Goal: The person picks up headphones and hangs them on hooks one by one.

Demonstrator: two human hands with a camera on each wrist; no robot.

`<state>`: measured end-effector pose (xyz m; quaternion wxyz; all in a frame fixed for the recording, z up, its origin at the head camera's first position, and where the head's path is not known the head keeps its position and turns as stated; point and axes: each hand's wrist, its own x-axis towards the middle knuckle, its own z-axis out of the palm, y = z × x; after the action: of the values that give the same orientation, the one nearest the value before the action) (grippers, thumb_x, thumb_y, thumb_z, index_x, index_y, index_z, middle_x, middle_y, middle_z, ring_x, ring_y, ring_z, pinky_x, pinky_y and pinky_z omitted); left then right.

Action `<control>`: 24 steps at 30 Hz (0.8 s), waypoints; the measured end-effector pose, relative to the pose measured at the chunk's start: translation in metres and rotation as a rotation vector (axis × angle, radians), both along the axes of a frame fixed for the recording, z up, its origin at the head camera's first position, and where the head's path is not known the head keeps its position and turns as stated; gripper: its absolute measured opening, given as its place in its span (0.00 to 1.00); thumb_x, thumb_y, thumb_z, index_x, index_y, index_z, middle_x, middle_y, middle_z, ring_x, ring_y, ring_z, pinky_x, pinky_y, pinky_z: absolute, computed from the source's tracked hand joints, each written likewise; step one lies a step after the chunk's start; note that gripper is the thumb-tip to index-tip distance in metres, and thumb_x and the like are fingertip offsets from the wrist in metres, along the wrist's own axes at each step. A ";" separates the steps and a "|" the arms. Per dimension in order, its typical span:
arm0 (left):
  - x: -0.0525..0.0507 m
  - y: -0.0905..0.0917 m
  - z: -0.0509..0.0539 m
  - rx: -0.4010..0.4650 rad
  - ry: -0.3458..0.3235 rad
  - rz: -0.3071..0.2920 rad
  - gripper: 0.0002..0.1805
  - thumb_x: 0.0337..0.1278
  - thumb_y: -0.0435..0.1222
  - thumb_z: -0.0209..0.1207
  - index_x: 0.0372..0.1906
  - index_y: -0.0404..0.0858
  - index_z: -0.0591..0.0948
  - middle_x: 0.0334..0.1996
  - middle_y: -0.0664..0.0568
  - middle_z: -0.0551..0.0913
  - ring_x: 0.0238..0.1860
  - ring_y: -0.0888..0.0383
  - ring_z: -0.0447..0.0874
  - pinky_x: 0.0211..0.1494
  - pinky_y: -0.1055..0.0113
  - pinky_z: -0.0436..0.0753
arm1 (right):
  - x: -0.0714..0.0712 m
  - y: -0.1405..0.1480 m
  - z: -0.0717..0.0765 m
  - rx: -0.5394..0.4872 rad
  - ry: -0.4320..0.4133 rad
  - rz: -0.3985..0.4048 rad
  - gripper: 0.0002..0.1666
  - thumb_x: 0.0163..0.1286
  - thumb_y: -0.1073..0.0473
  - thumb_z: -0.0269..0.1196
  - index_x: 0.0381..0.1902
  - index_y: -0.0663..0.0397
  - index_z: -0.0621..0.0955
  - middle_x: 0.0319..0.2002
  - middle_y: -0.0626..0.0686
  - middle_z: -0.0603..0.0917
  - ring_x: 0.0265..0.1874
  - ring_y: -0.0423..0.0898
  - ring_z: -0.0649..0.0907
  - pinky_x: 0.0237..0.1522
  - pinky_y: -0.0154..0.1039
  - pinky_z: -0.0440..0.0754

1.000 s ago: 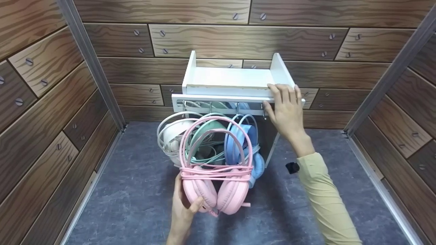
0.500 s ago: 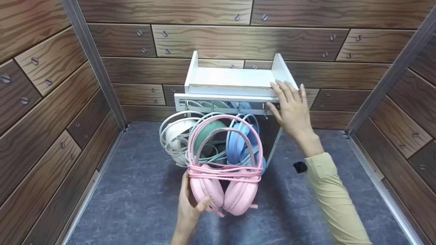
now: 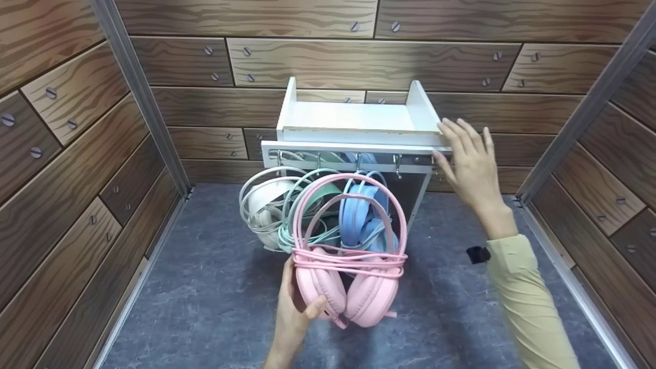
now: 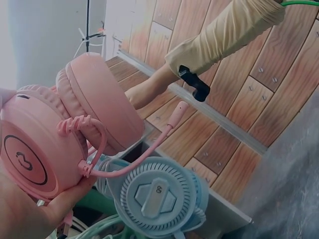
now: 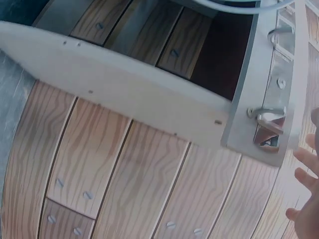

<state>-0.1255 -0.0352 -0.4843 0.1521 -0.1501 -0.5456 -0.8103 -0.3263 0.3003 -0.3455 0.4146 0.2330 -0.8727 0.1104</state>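
Observation:
My left hand (image 3: pixel 294 318) grips one ear cup of the pink headphones (image 3: pixel 373 302), whose cable is wound around them. In the left wrist view their pink microphone boom (image 4: pixel 149 154) sticks out beside the cups. The pink headphones are held in front of a white rack (image 3: pixel 353 115). White headphones (image 3: pixel 269 197), green headphones (image 3: pixel 324 191) and blue headphones (image 3: pixel 353 218) hang from its front hooks, partly covered by the pink pair. My right hand (image 3: pixel 474 171) has its fingers extended near the rack's right end; whether it touches is unclear. The rightmost hook (image 3: pixel 397 166) carries nothing.
The rack stands on a dark grey floor (image 3: pixel 205 307) before a wood-patterned back wall (image 3: pixel 359 61). Similar side walls (image 3: pixel 66 169) with metal edge strips close in on both sides. A small black device (image 3: pixel 478 254) sits at my right wrist.
My left hand has carried the pink headphones rightward across the front of the rack. My right hand has slid right, off the rail above the rightmost hook to the rack's end.

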 end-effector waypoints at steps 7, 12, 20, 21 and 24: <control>0.000 0.010 0.001 0.008 -0.003 -0.029 0.51 0.45 0.32 0.66 0.76 0.28 0.55 0.70 0.34 0.66 0.64 0.49 0.72 0.65 0.61 0.76 | 0.005 0.016 -0.004 0.002 0.010 -0.004 0.32 0.75 0.52 0.59 0.73 0.52 0.70 0.72 0.53 0.72 0.73 0.56 0.66 0.76 0.61 0.48; 0.001 0.017 0.003 0.009 -0.023 -0.043 0.53 0.45 0.33 0.66 0.77 0.29 0.53 0.70 0.34 0.66 0.65 0.49 0.71 0.66 0.61 0.75 | 0.006 0.020 -0.006 0.022 -0.013 -0.009 0.33 0.75 0.51 0.59 0.75 0.49 0.68 0.74 0.51 0.69 0.74 0.54 0.65 0.76 0.59 0.50; 0.002 0.026 0.004 0.020 -0.043 -0.082 0.53 0.46 0.31 0.67 0.77 0.27 0.51 0.71 0.32 0.64 0.66 0.50 0.70 0.67 0.62 0.74 | 0.006 0.024 -0.004 0.052 -0.029 -0.002 0.32 0.76 0.52 0.59 0.75 0.47 0.69 0.73 0.51 0.71 0.73 0.55 0.66 0.76 0.60 0.52; 0.002 0.027 0.004 0.021 -0.043 -0.088 0.53 0.47 0.31 0.67 0.77 0.27 0.51 0.71 0.32 0.63 0.66 0.50 0.70 0.67 0.62 0.75 | 0.006 0.024 -0.004 0.049 -0.029 0.001 0.31 0.76 0.53 0.59 0.75 0.47 0.69 0.73 0.51 0.71 0.73 0.55 0.66 0.75 0.60 0.53; 0.001 0.029 0.004 0.019 -0.030 -0.095 0.52 0.48 0.32 0.67 0.77 0.28 0.52 0.71 0.32 0.63 0.66 0.49 0.70 0.66 0.62 0.75 | 0.006 0.025 -0.003 0.038 -0.026 0.010 0.30 0.76 0.54 0.58 0.74 0.46 0.70 0.72 0.51 0.71 0.72 0.55 0.66 0.75 0.59 0.54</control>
<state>-0.1242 -0.0057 -0.4799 0.1065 -0.1622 -0.5324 -0.8239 -0.3205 0.3255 -0.3487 0.3981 0.2439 -0.8788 0.0990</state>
